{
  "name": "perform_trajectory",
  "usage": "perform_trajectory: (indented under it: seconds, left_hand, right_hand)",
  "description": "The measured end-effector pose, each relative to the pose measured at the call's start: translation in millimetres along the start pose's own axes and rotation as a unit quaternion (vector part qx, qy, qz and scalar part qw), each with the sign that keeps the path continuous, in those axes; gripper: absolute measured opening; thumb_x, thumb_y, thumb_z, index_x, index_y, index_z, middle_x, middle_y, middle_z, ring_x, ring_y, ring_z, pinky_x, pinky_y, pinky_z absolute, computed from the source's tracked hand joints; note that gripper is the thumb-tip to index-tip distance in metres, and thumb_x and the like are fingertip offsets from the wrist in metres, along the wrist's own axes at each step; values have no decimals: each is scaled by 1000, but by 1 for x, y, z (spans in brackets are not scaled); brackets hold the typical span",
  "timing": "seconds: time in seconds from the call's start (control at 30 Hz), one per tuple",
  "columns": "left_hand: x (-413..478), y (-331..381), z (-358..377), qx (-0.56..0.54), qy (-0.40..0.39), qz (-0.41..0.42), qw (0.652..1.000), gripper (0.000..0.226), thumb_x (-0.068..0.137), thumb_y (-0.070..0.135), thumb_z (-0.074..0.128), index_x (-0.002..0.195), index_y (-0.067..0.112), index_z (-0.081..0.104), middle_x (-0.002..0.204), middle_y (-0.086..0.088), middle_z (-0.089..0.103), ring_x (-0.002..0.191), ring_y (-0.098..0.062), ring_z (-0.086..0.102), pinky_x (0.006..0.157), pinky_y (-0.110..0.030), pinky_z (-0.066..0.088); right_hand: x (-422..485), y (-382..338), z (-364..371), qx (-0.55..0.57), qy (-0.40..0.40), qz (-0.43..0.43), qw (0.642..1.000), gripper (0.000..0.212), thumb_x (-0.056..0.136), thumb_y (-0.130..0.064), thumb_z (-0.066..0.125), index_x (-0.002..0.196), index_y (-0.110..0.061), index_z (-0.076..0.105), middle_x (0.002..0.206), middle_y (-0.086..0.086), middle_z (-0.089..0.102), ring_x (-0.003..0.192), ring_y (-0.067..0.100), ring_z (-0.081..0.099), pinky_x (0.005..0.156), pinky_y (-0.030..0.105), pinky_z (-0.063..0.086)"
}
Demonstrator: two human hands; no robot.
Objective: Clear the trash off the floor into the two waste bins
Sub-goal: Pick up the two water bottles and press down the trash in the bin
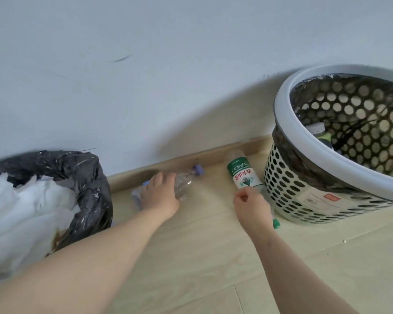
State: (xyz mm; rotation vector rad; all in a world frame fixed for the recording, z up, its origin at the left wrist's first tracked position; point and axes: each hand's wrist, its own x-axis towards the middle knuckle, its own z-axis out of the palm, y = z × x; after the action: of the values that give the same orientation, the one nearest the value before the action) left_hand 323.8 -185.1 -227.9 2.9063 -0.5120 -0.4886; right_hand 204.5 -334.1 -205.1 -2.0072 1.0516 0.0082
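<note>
A clear plastic bottle with a purple cap (186, 180) lies on the floor by the skirting board, and my left hand (159, 196) is closed around its body. A second clear bottle with a green and white label (242, 173) points away from me with its green cap end near my wrist; my right hand (251, 203) grips its lower part. On the right stands a white perforated bin (286, 123) lined with a black bag, with a bottle inside. At the left sits a black-bagged bin (93, 184) full of white paper.
The pale wall and wooden skirting board (213, 152) run just behind the bottles. Light wood-pattern floor (213, 257) spreads between the two bins. A small crumb (344, 241) lies on the floor at the right.
</note>
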Motion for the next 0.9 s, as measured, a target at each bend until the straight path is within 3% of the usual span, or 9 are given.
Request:
perform_trajectory:
  seconds: [0.13,0.3,0.53,0.73,0.9]
  left_hand:
    - [0,-2,9,43,30,18,998,61,87,35,55,140,27,27,142,-5,28,139,-24,20,108,-36,22]
    - [-5,-2,11,86,69,37,993,61,83,27,58,138,26,30,136,-4,34,129,-25,33,100,-34,30]
    - [-11,-1,21,77,13,-14,997,74,78,43,63,138,23,24,134,-2,39,122,-26,40,93,-35,34]
    - [-27,-4,25,-7,-65,-46,997,69,71,32,66,128,21,28,125,0,47,111,-27,48,81,-32,37]
    - [-37,-10,21,-180,-52,-92,978,81,64,37,75,129,19,31,123,-2,47,108,-27,52,87,-34,46]
  right_hand:
    - [4,11,7,-17,7,2,1000,27,90,-10,46,114,-13,58,117,7,59,98,21,49,78,25,36]
    - [3,18,7,-131,119,8,984,39,85,-16,52,124,-18,53,134,8,47,119,30,36,98,37,27]
    - [-7,49,7,-141,37,71,987,77,84,-14,52,147,-28,11,148,7,26,134,29,26,105,41,25]
    - [-17,57,16,-107,31,61,992,71,88,-10,45,147,-26,9,127,11,52,116,30,47,98,42,35]
    - [-25,43,18,-10,39,34,999,69,84,-11,51,143,-28,19,117,13,48,97,31,53,85,44,47]
